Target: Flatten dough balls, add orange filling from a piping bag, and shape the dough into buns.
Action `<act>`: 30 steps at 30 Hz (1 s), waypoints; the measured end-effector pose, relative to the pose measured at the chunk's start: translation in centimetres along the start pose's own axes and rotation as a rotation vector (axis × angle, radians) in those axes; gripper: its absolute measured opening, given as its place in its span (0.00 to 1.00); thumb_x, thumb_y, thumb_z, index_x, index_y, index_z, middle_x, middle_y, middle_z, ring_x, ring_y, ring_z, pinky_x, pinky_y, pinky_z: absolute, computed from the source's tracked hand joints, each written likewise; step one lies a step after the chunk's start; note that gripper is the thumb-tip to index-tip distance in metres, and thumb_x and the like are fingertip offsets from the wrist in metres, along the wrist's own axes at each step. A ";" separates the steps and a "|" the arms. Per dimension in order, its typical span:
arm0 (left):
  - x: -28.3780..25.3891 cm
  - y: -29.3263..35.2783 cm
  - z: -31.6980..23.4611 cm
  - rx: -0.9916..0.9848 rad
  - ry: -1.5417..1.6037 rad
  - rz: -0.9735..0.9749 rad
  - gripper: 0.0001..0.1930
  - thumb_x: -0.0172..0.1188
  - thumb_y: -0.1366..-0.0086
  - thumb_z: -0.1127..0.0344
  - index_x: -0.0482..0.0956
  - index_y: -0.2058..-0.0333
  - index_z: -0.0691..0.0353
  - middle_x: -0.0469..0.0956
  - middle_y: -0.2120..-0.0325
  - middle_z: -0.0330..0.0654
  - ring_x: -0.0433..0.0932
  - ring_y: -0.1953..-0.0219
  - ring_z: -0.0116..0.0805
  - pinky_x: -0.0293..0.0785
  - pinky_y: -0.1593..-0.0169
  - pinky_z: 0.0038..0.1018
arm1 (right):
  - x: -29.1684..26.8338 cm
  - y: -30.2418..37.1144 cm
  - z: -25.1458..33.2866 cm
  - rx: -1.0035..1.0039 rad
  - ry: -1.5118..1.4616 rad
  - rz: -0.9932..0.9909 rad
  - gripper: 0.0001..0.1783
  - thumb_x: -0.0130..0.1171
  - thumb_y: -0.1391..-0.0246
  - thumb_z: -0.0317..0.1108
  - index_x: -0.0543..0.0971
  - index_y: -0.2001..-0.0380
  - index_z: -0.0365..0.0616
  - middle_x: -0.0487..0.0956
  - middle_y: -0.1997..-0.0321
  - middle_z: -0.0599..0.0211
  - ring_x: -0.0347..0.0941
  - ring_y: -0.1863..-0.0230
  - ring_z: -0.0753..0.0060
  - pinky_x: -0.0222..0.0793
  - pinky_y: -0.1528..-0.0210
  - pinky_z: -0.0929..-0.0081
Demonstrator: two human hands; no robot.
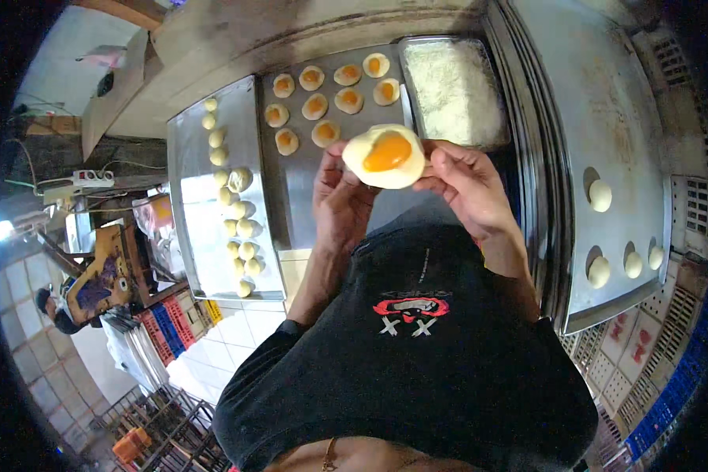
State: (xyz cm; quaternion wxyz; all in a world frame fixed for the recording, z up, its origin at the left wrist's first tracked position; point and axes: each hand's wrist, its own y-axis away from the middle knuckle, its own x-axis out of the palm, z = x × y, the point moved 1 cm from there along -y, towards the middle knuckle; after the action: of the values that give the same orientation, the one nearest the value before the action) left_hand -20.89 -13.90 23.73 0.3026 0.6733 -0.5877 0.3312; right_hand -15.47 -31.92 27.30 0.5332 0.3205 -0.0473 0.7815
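Between my two hands, in front of my chest, is a flattened dough round (355, 157) with a glossy orange filling (387, 151) on top. My left hand (342, 193) grips its left edge, the thumb near the rim. On the opposite edge my right hand (473, 185) pinches the dough between thumb and fingers. Beyond them, several similar dough rounds (315, 106) with orange filling lie in rows on a grey metal tray (295, 197). A pan of pale crumbs or powder (458, 94) stands at the far right of that tray.
To the left, a metal tray (193, 197) carries a line of several small dough balls (245, 228). Stacked trays (539, 197) rise on my right, the top one holding several dough balls (600, 195). Coloured plastic crates (169, 326) and a power strip (93, 178) are farther left.
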 end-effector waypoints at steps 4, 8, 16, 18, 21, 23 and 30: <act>1.1 -0.6 0.5 0.042 -0.033 -0.168 0.14 0.52 0.34 0.70 0.68 0.50 0.62 0.74 0.50 0.46 0.74 0.47 0.39 0.73 0.46 0.37 | -1.1 -0.6 -0.1 -0.020 -0.129 0.032 0.12 0.58 0.42 0.26 0.77 0.56 0.33 0.81 0.60 0.59 0.79 0.60 0.72 0.80 0.59 0.74; 3.0 -1.6 1.1 0.107 -0.320 -0.244 0.17 0.50 0.32 0.65 0.68 0.47 0.64 0.72 0.48 0.48 0.73 0.46 0.37 0.73 0.47 0.33 | -0.4 -1.0 -0.6 -0.163 -0.011 -0.206 0.14 0.61 0.46 0.23 0.77 0.55 0.32 0.81 0.61 0.61 0.78 0.61 0.74 0.76 0.57 0.78; 6.7 0.3 0.9 0.505 -0.653 0.047 0.35 0.59 0.36 0.63 0.53 0.36 0.72 0.62 0.39 0.55 0.66 0.40 0.42 0.66 0.41 0.33 | 2.9 1.9 3.9 -0.768 0.737 -0.104 0.31 0.73 0.62 0.24 0.76 0.50 0.34 0.77 0.58 0.61 0.74 0.58 0.75 0.70 0.54 0.79; 5.8 0.2 -0.1 0.221 -0.517 0.000 0.32 0.64 0.38 0.60 0.64 0.42 0.71 0.73 0.49 0.46 0.73 0.49 0.33 0.69 0.45 0.30 | 3.1 2.3 4.3 -0.785 0.932 0.080 0.36 0.74 0.64 0.26 0.74 0.47 0.33 0.78 0.53 0.55 0.75 0.53 0.70 0.70 0.51 0.76; 5.4 0.7 -0.2 0.248 -0.226 -0.078 0.26 0.62 0.37 0.59 0.69 0.45 0.69 0.76 0.54 0.43 0.76 0.51 0.31 0.71 0.47 0.29 | 4.7 1.9 3.8 -0.681 0.706 0.081 0.36 0.74 0.63 0.26 0.73 0.47 0.33 0.79 0.52 0.55 0.75 0.51 0.71 0.72 0.50 0.75; 4.5 1.1 -0.4 0.241 -0.123 -0.114 0.24 0.60 0.35 0.60 0.70 0.47 0.70 0.77 0.54 0.43 0.76 0.52 0.32 0.72 0.47 0.30 | 5.2 1.4 2.4 -0.642 0.577 0.021 0.32 0.72 0.60 0.25 0.74 0.48 0.33 0.80 0.55 0.57 0.77 0.53 0.73 0.73 0.51 0.75; 1.1 2.8 -4.3 0.315 -0.092 -0.313 0.20 0.50 0.30 0.58 0.72 0.51 0.71 0.78 0.56 0.48 0.78 0.54 0.37 0.75 0.48 0.33 | 5.7 1.5 1.0 -0.415 0.592 0.087 0.12 0.67 0.54 0.20 0.80 0.63 0.30 0.81 0.69 0.63 0.76 0.66 0.79 0.72 0.65 0.82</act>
State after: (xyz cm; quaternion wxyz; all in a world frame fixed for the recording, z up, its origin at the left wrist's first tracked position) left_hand -23.92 -11.47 27.20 0.2146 0.8095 -0.4303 0.3369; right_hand -17.62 -28.42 31.61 0.5438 -0.0370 -0.0622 0.8361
